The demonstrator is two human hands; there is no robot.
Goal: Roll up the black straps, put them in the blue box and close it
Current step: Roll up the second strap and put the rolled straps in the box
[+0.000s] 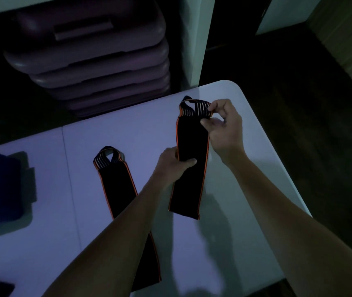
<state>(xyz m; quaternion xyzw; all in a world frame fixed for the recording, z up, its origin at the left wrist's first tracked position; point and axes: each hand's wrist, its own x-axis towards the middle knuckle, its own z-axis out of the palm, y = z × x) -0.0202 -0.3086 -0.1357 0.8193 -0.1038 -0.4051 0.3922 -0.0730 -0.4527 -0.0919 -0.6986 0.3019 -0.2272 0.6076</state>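
Black strap (191, 151) above table (106, 136), pinched at looped end by right hand (224, 129), gripped mid-length by left hand (172, 163); second strap (117, 181) flat on table.

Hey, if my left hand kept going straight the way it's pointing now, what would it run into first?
Your left hand points up and right, already gripping the held black strap. Beyond that, your right hand probably comes first, though depth is unclear.

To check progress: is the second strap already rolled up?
No, the second strap lies flat and unrolled on the table.
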